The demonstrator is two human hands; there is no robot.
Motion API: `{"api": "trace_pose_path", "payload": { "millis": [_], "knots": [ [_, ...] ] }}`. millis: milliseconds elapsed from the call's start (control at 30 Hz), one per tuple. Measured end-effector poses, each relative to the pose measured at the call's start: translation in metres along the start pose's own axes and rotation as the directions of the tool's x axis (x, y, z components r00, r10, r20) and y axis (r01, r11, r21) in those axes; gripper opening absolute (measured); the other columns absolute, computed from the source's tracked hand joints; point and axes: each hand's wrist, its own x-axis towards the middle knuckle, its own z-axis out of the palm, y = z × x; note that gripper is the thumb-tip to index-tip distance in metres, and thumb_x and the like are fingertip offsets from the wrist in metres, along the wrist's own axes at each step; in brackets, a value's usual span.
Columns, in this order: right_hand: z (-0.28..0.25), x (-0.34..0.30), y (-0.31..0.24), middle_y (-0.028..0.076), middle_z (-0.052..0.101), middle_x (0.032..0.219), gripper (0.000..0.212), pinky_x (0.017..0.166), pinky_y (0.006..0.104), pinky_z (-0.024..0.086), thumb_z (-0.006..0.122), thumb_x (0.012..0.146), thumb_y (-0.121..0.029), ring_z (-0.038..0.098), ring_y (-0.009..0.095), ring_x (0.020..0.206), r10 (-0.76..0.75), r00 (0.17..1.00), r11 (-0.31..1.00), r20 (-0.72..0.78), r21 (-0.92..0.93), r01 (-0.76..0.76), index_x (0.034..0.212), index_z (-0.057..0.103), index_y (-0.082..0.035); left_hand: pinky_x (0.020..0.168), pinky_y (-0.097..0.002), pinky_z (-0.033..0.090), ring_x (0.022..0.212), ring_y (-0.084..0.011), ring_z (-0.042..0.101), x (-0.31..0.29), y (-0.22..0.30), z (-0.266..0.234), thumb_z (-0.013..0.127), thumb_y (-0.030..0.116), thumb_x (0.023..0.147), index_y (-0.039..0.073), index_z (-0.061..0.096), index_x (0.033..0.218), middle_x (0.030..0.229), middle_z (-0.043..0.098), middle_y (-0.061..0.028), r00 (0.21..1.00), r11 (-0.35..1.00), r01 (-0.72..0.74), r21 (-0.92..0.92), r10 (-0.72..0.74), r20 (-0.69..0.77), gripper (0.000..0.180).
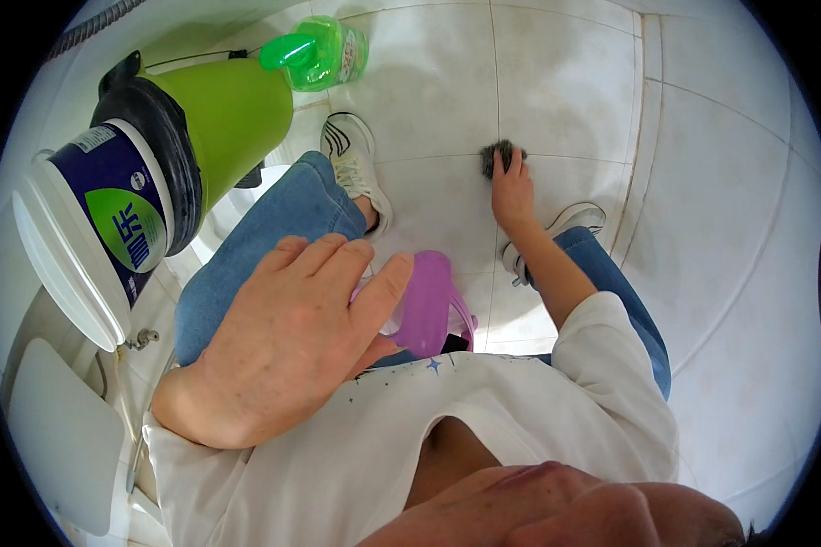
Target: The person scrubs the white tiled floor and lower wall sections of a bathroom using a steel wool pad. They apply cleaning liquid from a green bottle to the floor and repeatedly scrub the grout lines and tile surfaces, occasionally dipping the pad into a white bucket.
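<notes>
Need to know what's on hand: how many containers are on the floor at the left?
3: a white and blue tub nearest, a green bucket behind it, a green bottle farthest. Others may sit out of view.

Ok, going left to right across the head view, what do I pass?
White bucket → green bin → green bottle → left shoe → purple stool → right hand on the dark scrub pad → right shoe.

The right hand (513, 191) presses a dark scouring pad (495, 155) onto the tiled floor (575, 100).
</notes>
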Motion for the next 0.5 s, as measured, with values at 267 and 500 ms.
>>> {"api": "trace_pose_path", "payload": {
  "millis": [267,500],
  "knots": [
    [-0.041,0.106,-0.004,0.015,0.036,0.135,0.047,0.078,0.0418,0.048,0.055,0.081,-0.007,0.049,0.032,0.108,0.006,0.984,1.000,-0.180,-0.023,-0.010,0.127,0.049,-0.010,0.076,-0.0366,0.040,0.091,-0.0272,0.051,0.005,0.007,0.002,0.073,0.020,0.069,0.000,0.048,0.117,0.096,0.051,-0.0137,0.999,0.999,-0.036,0.013,0.035,0.017,0.058],
    [-0.046,0.111,0.003,0.015,0.040,0.131,0.044,0.076,0.0409,0.048,0.056,0.081,-0.007,0.050,0.031,0.102,-0.070,0.975,0.997,-0.209,-0.042,0.063,0.124,0.052,-0.010,0.074,-0.0356,0.040,0.088,-0.0264,0.051,0.010,0.016,0.004,0.073,0.019,0.069,0.001,0.049,0.113,0.092,0.051,-0.0122,0.998,0.997,-0.053,0.056,0.056,-0.040,0.054]
  ]
}}
